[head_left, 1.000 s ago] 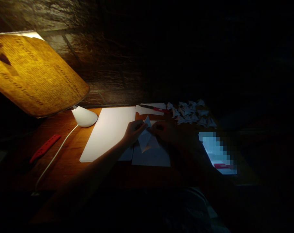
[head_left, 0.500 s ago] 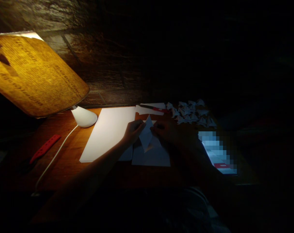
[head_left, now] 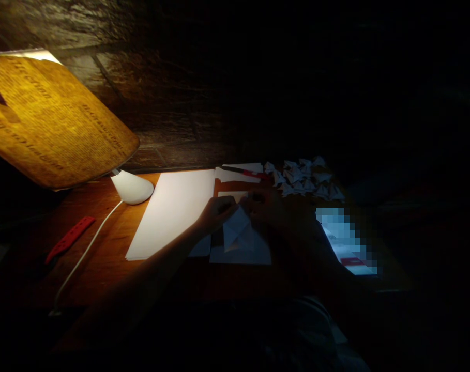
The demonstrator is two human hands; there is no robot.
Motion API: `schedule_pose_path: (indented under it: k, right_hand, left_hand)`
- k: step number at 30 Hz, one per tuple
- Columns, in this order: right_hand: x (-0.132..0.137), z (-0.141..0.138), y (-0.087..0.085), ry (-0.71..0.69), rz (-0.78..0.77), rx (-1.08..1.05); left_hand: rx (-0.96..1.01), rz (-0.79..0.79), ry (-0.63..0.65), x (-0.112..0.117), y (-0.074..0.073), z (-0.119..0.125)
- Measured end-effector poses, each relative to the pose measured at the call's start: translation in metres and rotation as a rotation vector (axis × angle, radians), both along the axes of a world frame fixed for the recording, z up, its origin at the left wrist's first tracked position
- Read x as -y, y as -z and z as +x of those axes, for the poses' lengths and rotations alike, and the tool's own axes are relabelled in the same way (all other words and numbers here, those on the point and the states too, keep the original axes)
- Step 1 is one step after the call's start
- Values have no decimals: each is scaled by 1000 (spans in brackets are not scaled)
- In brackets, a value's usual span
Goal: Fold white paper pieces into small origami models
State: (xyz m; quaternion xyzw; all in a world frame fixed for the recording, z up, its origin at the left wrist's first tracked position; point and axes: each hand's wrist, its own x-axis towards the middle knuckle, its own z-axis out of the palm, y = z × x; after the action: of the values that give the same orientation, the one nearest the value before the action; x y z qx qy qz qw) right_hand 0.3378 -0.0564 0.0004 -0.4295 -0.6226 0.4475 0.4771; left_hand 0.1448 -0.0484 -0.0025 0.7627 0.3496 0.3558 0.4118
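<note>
A partly folded piece of white paper (head_left: 237,227) is held up between my hands, its creased lower part spreading out below my fingers. My left hand (head_left: 220,211) pinches its top edge from the left. On the other side my right hand (head_left: 260,205), deep in shadow, closes on the top of the same piece. Beneath it lies a flat white sheet (head_left: 258,256) on the wooden table (head_left: 110,248). The tips of my fingers are dim and partly hidden.
A stack of white paper (head_left: 172,212) lies left, beside a lamp (head_left: 132,188) with a cord. A red power strip (head_left: 70,239) is far left. Behind lie a red-handled knife-like tool (head_left: 246,172) and several folded paper pieces (head_left: 297,175). A lit screen (head_left: 347,243) is at right.
The folded paper has gone from a tall, narrow diamond to a wider, opened shape. My hands have come closer together at its top. The view has shifted slightly.
</note>
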Motion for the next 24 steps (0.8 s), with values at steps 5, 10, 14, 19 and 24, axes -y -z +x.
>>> schedule_pose_path:
  k: [5, 10, 14, 19, 24]
  right_hand:
    - [0, 1, -3, 2, 7, 27]
    - [0, 2, -3, 8, 47, 17]
    - [-1, 2, -4, -8, 29, -6]
    - [-3, 4, -5, -2, -6, -34]
    - [-1, 5, -8, 13, 8, -23]
  left_hand:
    - [-3, 30, 6, 0, 0, 0]
    - [-23, 37, 2, -1, 0, 0]
    - [-15, 28, 22, 0, 0, 0]
    - [0, -10, 51, 1, -2, 0]
    - [-17, 4, 50, 1, -3, 0]
